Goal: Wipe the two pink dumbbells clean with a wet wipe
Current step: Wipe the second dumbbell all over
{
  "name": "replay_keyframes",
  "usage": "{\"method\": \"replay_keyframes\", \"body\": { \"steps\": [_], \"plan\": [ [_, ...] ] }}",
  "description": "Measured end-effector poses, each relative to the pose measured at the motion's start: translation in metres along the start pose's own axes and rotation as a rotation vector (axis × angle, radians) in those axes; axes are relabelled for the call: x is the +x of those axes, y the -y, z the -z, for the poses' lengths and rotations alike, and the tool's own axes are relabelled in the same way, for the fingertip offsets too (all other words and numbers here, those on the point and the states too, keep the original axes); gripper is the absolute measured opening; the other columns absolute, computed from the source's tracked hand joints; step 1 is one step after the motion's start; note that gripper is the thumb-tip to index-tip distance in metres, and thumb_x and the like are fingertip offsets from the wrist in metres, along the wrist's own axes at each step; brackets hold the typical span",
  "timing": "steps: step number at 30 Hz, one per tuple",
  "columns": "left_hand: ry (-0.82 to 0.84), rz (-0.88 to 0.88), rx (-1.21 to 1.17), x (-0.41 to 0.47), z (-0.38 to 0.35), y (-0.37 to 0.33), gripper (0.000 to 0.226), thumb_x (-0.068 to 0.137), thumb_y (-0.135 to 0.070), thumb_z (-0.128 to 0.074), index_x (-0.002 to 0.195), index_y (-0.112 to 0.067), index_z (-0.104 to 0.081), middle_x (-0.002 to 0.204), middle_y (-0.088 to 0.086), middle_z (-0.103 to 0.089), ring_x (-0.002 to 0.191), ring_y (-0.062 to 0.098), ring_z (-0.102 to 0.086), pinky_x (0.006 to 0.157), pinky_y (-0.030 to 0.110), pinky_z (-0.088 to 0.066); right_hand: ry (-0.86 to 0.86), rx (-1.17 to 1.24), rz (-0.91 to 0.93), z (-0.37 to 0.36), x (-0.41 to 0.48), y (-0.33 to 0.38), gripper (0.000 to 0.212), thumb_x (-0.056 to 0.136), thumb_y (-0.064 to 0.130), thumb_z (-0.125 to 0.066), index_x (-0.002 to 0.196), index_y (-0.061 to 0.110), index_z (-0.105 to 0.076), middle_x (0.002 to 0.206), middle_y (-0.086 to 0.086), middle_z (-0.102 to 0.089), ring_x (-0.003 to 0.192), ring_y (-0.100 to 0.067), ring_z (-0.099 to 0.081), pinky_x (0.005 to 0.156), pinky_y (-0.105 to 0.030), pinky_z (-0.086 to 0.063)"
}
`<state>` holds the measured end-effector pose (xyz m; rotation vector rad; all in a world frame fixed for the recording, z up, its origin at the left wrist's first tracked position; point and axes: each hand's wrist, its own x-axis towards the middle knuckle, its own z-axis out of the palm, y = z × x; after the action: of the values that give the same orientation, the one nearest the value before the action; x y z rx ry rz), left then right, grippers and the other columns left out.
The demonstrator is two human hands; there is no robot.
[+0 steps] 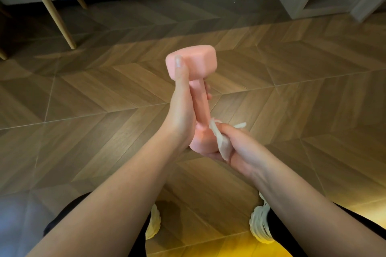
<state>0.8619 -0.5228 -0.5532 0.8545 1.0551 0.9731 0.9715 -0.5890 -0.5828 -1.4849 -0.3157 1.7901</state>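
Your left hand [183, 115] grips the dumbbell [194, 62] by its handle, upright above the floor [104, 89], with its fingers mostly hidden. Your right hand [240, 148] clutches the wipe [222, 144] against the lower head, which is half covered.

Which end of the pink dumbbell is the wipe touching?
The lower end, nearer the person, where the right hand holds the wet wipe. The upper end has only the thumb of the left hand.
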Motion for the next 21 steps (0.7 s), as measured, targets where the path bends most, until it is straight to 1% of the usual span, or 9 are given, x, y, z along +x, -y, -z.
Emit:
{"method": "replay_keyframes", "body": {
  "steps": [3, 6, 8, 10, 13, 14, 16, 18, 21],
  "plan": [
    [0.072, 0.001, -0.007, 0.0, 0.0, -0.001, 0.091, 0.063, -0.093, -0.029, 0.076, -0.008, -0.061, 0.068, 0.007, -0.051, 0.063, 0.022, -0.045, 0.07, 0.043, -0.039, -0.035, 0.013, -0.041, -0.006, 0.001, -0.007, 0.018, 0.094, 0.024, -0.062, 0.101, 0.012, -0.074, 0.101, -0.012, -0.076, 0.097, -0.026, -0.073, 0.082, -0.05, -0.06],
    [0.187, -0.023, -0.095, -0.002, -0.001, -0.002, 0.096, 0.076, -0.089, -0.019, 0.08, -0.008, -0.069, 0.062, 0.012, -0.05, 0.049, 0.02, -0.04, 0.052, 0.033, -0.036, -0.071, 0.009, -0.068, -0.01, 0.001, -0.012, 0.025, 0.093, 0.028, -0.064, 0.108, 0.008, -0.07, 0.102, -0.014, -0.076, 0.097, -0.027, -0.073, 0.079, -0.05, -0.061],
    [0.188, -0.032, -0.112, -0.001, 0.0, 0.0, 0.096, 0.081, -0.086, -0.015, 0.084, -0.008, -0.07, 0.058, 0.011, -0.052, 0.048, 0.021, -0.042, 0.051, 0.032, -0.038, -0.068, 0.003, -0.051, -0.009, 0.003, -0.012, 0.028, 0.094, 0.029, -0.064, 0.112, 0.009, -0.07, 0.107, -0.013, -0.075, 0.1, -0.027, -0.072, 0.08, -0.049, -0.061],
    [0.139, -0.031, -0.018, -0.001, 0.001, -0.001, 0.101, 0.075, -0.088, -0.02, 0.094, -0.002, -0.069, 0.063, 0.013, -0.055, 0.059, 0.029, -0.056, 0.062, 0.04, -0.049, -0.045, 0.028, -0.033, -0.007, 0.003, -0.01, 0.026, 0.095, 0.029, -0.063, 0.113, 0.013, -0.072, 0.107, -0.011, -0.075, 0.102, -0.026, -0.072, 0.084, -0.05, -0.06],
    [0.044, 0.016, 0.149, -0.004, 0.0, -0.003, 0.111, 0.059, -0.093, -0.035, 0.12, -0.004, -0.06, 0.109, 0.021, -0.068, 0.119, 0.043, -0.06, 0.104, 0.06, -0.042, -0.019, 0.089, -0.038, -0.004, 0.002, -0.005, 0.021, 0.096, 0.021, -0.061, 0.111, 0.012, -0.072, 0.103, -0.011, -0.076, 0.094, -0.023, -0.074, 0.08, -0.046, -0.061],
    [0.021, 0.025, 0.146, -0.004, 0.0, -0.002, 0.105, 0.056, -0.094, -0.039, 0.119, -0.014, -0.063, 0.111, 0.016, -0.07, 0.116, 0.04, -0.062, 0.104, 0.058, -0.042, -0.019, 0.094, -0.036, -0.004, 0.002, -0.004, 0.021, 0.096, 0.018, -0.06, 0.112, 0.01, -0.071, 0.103, -0.012, -0.076, 0.093, -0.023, -0.074, 0.079, -0.045, -0.061],
    [0.002, 0.035, 0.08, -0.004, -0.001, -0.003, 0.088, 0.054, -0.094, -0.042, 0.097, -0.022, -0.068, 0.085, 0.002, -0.067, 0.085, 0.027, -0.061, 0.087, 0.049, -0.045, -0.038, 0.066, -0.035, -0.003, 0.002, -0.003, 0.025, 0.094, 0.02, -0.063, 0.115, 0.008, -0.069, 0.106, -0.014, -0.075, 0.097, -0.025, -0.073, 0.086, -0.048, -0.059],
    [0.02, 0.016, 0.032, -0.002, 0.0, -0.003, 0.089, 0.059, -0.094, -0.037, 0.082, -0.012, -0.064, 0.069, 0.002, -0.057, 0.068, 0.022, -0.052, 0.074, 0.045, -0.041, -0.066, 0.025, -0.041, -0.005, 0.001, -0.004, 0.033, 0.089, 0.029, -0.069, 0.113, 0.007, -0.07, 0.104, -0.013, -0.076, 0.098, -0.025, -0.073, 0.088, -0.048, -0.058],
    [0.143, -0.023, -0.094, -0.004, 0.0, -0.004, 0.092, 0.078, -0.089, -0.023, 0.082, -0.008, -0.067, 0.057, 0.006, -0.052, 0.051, 0.02, -0.044, 0.056, 0.035, -0.039, -0.066, 0.007, -0.091, -0.012, -0.001, -0.009, 0.033, 0.088, 0.033, -0.07, 0.109, 0.008, -0.071, 0.1, -0.01, -0.077, 0.095, -0.023, -0.074, 0.083, -0.045, -0.06]
  ]
}}
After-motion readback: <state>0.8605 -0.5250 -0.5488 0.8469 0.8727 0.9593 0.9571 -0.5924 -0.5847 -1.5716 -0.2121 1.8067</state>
